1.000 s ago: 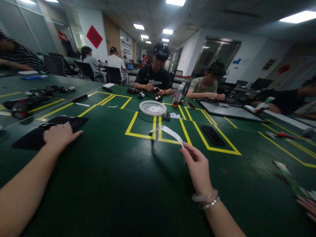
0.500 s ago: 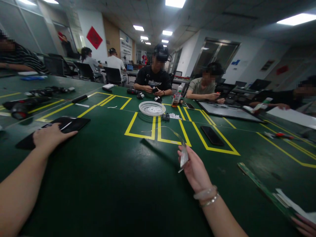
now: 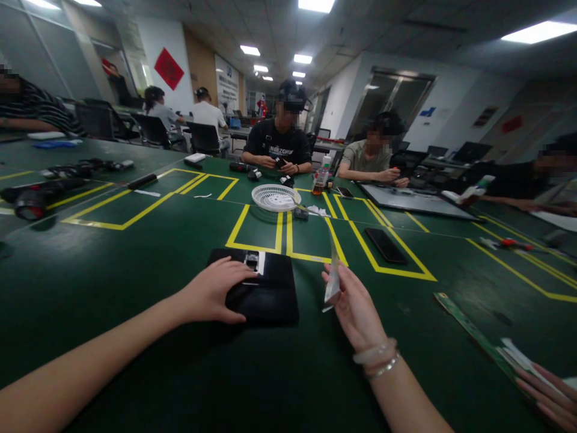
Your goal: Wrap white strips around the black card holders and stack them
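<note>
My left hand [image 3: 216, 291] lies across a flat black plastic piece [image 3: 270, 294] in the middle of the table, fingers over its top and thumb near its front edge. A small silvery cutout [image 3: 256, 264] shows by its back edge; what the piece is, I cannot tell. To the right, my right hand [image 3: 354, 304], palm up, pinches a thin translucent strip [image 3: 332, 279] between thumb and fingers. The strip stands upright, and its upper end curves away towards the basket. The black piece and the strip are apart.
A round white plastic basket [image 3: 276, 198] stands ahead, beyond yellow tape outlines [image 3: 252, 245]. A dark phone [image 3: 385, 245] lies right. Nearer is a long green circuit board [image 3: 469, 328], with another person's hand [image 3: 547, 391] beside it. Black gear [image 3: 45, 195] lies left; co-workers sit opposite.
My left hand has brought the black piece from the far left to the middle, beside my right hand. The right hand stays nearly still; the strip's upper end has swung.
</note>
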### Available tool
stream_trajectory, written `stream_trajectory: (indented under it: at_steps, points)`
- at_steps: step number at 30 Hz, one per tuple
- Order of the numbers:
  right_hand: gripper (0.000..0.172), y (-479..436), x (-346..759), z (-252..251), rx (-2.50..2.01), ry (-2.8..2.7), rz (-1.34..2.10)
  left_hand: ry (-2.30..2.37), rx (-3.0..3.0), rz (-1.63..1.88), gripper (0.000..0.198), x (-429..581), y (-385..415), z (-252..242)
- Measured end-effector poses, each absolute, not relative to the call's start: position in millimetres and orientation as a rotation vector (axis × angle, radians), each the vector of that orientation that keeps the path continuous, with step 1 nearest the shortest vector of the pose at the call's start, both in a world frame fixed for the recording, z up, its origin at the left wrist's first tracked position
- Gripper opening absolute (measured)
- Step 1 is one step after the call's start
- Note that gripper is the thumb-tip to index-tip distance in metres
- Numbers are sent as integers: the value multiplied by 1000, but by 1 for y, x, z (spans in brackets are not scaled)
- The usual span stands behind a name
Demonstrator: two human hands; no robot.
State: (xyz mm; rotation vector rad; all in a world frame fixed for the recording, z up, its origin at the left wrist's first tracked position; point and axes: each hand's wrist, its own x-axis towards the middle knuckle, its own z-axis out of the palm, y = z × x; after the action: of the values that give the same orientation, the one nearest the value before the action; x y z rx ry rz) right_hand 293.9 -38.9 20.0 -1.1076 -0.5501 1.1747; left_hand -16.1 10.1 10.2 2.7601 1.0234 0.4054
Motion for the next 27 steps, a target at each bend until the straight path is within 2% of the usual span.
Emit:
stream_trajectory:
  at_steps: [4, 9, 11, 15, 21, 27]
  points:
    - [51, -41, 290, 18, -1089, -676, 1176, 932, 2748, 369, 85, 5, -3, -1]
    - [44, -45, 286, 18, -1133, -1064, 1105, 841, 2925, 495, 93, 3, -3, -6]
    - [38, -47, 284, 18, -1178, -1345, 1046, 787, 3028, 702, 82, 0, -6, -5]
    - [29, -55, 278, 19, -1196, -2002, 736, 702, 3178, 990, 42, -5, -9, -1]
    - [39, -64, 270, 15, -1236, -2513, 245, 557, 3130, 373, 30, -5, -6, 4]
    - [33, -69, 261, 20, -1288, -2565, 11, 566, 3061, 358, 29, 2, -10, 6]
